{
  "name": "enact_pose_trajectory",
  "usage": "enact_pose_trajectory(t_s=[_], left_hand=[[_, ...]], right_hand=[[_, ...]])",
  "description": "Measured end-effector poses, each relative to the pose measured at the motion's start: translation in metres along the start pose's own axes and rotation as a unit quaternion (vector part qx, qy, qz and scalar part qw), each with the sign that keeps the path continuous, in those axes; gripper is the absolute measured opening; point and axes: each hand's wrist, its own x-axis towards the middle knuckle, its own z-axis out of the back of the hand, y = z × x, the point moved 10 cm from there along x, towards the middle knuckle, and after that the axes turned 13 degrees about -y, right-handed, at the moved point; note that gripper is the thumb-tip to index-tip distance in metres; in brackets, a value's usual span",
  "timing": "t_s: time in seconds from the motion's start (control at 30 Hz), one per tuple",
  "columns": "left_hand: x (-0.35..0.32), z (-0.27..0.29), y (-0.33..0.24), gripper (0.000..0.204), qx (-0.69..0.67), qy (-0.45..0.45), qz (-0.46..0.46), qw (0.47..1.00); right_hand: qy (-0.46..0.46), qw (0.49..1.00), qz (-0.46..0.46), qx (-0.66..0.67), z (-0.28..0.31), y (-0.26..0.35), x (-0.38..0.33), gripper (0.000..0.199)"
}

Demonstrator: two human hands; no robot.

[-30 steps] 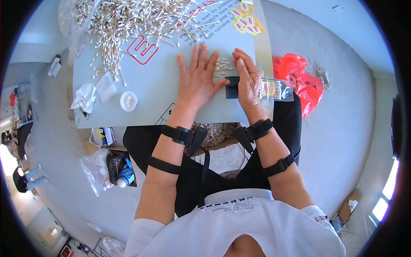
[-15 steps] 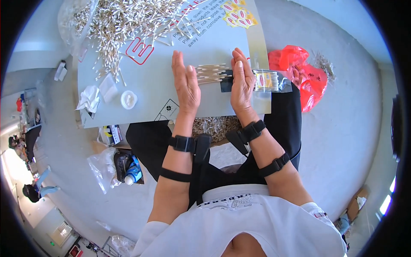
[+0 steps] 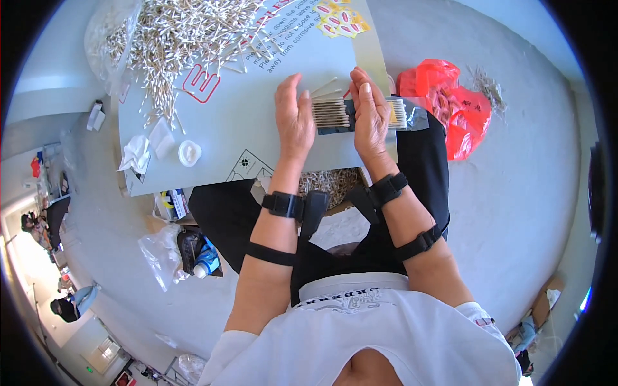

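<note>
Both hands stand on edge above the table, palms facing each other with fingers stretched out. Between them lies a compact row of cotton swabs [image 3: 330, 112], set side by side across a dark strip. My left hand [image 3: 295, 122] is at the swabs' left tips, while my right hand [image 3: 371, 122] is just past their right tips. One or two swabs slant out at the far side of the row. To the right of my right hand, partly covered by it, a clear bag [image 3: 417, 118] holds more swabs and a yellow card.
A large heap of loose swabs [image 3: 187, 38] spreads over the table's far left. Yellow cards [image 3: 341, 20] lie at the far right. Crumpled tissue [image 3: 135, 154] and a small white tub [image 3: 189, 153] sit near left. A red plastic bag [image 3: 467, 116] rests right of the table.
My left hand has moved right, nearer my right hand. The swabs between them have gone from a loose, uneven bunch to a tighter, more even row.
</note>
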Motion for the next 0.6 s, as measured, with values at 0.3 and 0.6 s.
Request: enact_pose_trajectory(t_s=[0.3,0.6], left_hand=[[-0.008,-0.02,-0.021,0.023,0.232,0.106,-0.223,0.941],[-0.011,-0.014,0.02,0.054,-0.276,-0.045,0.111,0.954]], right_hand=[[0.019,1.0,0.018,0.002,0.003,0.002,-0.006,0.039],[0.017,0.996,0.06,-0.063,-0.004,0.004,-0.007,0.041]])
